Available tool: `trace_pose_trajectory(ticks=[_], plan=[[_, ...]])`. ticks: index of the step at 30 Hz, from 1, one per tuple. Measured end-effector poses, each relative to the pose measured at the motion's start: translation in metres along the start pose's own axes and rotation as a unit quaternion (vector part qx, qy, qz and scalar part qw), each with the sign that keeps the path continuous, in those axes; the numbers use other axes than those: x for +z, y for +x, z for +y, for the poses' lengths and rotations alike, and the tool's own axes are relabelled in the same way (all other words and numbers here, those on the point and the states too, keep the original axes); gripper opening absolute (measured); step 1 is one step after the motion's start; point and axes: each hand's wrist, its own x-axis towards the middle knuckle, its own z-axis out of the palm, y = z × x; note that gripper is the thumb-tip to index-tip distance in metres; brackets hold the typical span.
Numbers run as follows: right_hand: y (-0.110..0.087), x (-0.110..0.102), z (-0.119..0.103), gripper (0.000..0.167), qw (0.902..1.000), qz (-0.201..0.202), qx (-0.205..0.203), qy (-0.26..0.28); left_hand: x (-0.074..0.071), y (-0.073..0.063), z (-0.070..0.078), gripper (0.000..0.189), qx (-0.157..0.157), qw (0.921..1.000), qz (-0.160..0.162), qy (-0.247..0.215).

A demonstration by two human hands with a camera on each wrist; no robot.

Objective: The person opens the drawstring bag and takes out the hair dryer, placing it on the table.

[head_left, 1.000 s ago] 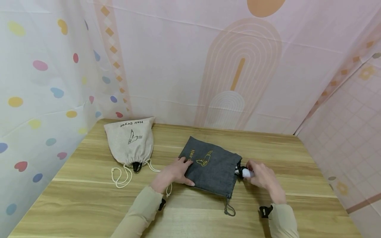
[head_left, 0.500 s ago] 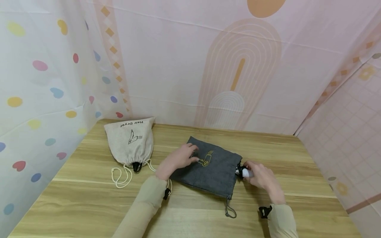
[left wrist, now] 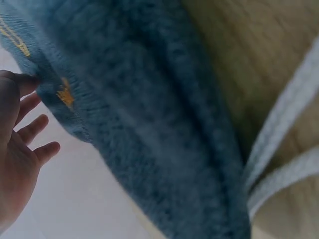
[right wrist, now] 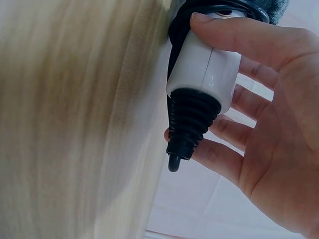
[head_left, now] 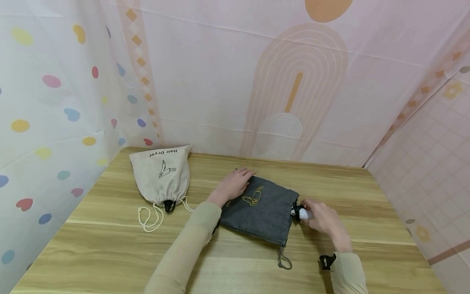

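Observation:
A dark grey drawstring bag (head_left: 264, 216) with a yellow hair dryer drawing lies flat on the table, its mouth to the right. Out of that mouth sticks the white handle of a hair dryer (right wrist: 202, 69), with a ribbed black cord sleeve at its end and black cord wound round it. My right hand (head_left: 323, 218) grips this handle, thumb on one side and fingers on the other. The rest of the dryer is hidden inside the bag. My left hand (head_left: 233, 187) lies over the bag's far left corner, fingers extended at the edge.
A beige drawstring bag (head_left: 161, 175) printed "Hair Dryer" lies at the back left of the wooden table (head_left: 110, 253). A black cord end shows at its mouth, and white drawstrings (head_left: 150, 220) trail toward me. Patterned curtains (head_left: 205, 81) stand behind and at both sides.
My left hand has lifted off the bag's near left part and moved away from me to its far left corner. The right hand keeps its grip on the handle.

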Motion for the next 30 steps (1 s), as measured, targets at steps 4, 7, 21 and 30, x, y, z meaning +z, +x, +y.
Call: trace_pose_trajectory(ticks=[4,7,21,30], plan=[[0.0007,-0.0011,0.0002,0.040,1.0000,-0.002,0.003,-0.003,0.0047,0.0032,-0.0007,0.040,-0.011,0.9997,-0.015,0.013],[0.0011,-0.0019,0.0008,0.041,0.9999,-0.008,0.005,-0.004,0.0079,0.0044,-0.0017,0.039,-0.012,0.9996,-0.014,0.020],[0.0000,0.0001,0.0032,0.041,0.9998,0.003,-0.018,-0.010,0.0075,0.0021,-0.0008,0.030,-0.009,0.9999,0.006,0.003],[-0.0021,0.0010,0.0054,0.039,0.9992,0.016,-0.036,-0.005,0.0073,-0.0016,-0.0018,0.024,-0.004,0.9988,0.047,0.012]])
